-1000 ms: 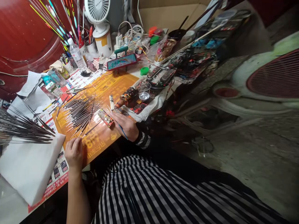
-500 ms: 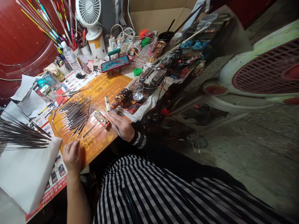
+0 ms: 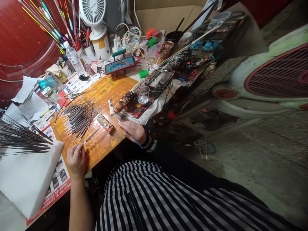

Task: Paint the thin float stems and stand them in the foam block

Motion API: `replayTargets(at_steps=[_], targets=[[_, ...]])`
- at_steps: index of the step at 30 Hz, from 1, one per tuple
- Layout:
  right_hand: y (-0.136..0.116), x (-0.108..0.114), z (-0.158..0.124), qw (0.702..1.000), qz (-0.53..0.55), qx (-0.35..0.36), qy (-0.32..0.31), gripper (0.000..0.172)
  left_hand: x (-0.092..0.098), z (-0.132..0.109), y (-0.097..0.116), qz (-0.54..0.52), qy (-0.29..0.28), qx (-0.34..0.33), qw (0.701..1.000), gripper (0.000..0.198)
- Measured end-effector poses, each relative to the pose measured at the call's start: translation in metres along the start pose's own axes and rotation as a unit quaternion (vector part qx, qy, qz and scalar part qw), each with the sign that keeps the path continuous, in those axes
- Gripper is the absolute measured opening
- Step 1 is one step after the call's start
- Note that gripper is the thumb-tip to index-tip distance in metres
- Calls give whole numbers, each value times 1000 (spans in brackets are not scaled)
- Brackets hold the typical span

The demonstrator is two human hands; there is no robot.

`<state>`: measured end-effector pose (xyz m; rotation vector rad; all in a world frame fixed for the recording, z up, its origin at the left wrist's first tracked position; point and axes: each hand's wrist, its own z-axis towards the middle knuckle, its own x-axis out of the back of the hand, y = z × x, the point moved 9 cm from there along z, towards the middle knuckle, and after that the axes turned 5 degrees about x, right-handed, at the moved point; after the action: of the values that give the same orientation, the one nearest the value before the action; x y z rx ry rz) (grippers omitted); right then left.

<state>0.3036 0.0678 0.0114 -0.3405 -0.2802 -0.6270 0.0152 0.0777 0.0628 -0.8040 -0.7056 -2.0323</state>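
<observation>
My left hand (image 3: 75, 159) sits at the mat's near edge, its fingertips pinching the end of a thin dark stem (image 3: 93, 134). My right hand (image 3: 132, 131) holds a fine blue-handled paintbrush (image 3: 136, 141) and rests beside a paint-smeared strip of board (image 3: 104, 123). A heap of slender fishing-float stems (image 3: 80, 117) lies on the orange printed mat (image 3: 115, 86) between my hands. More stems stick out over a white foam block (image 3: 26, 176) to my left.
A paint-caked cloth (image 3: 154, 107) holds a small metal dish (image 3: 143, 100). Behind stand a phone on a green stand (image 3: 119, 64), a white desk fan (image 3: 92, 9), a water bottle (image 3: 73, 57) and tangled cables (image 3: 126, 37). A large red-grilled fan (image 3: 279, 72) stands on the concrete floor to the right.
My right hand has shifted right, away from the painted strip, carrying the brush. The view has swung slightly left since the oldest frame. My left hand stays nearly still.
</observation>
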Motion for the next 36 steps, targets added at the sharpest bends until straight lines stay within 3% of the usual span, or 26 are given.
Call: replayTargets(at_steps=[16,22,25,32,36], targets=[[1,-6,5,999,-7,-37,-36,43,1,-2,0,-1,4,4,1000,18],[-3,-1,2,999,-38,-5,0,41,1,-1,1,-4,4,2,1000,18],[-2,-4,-3,999,-31,-23,2,37,2,-1,1,-3,6,12,1000,16],[-32,-20,-5,998,67,-9,4,42,-2,-3,-2,2,-10,42,999,15],[-42,-25,2,998,56,-3,-9,48,-3,-5,-3,9,-16,43,999,15]])
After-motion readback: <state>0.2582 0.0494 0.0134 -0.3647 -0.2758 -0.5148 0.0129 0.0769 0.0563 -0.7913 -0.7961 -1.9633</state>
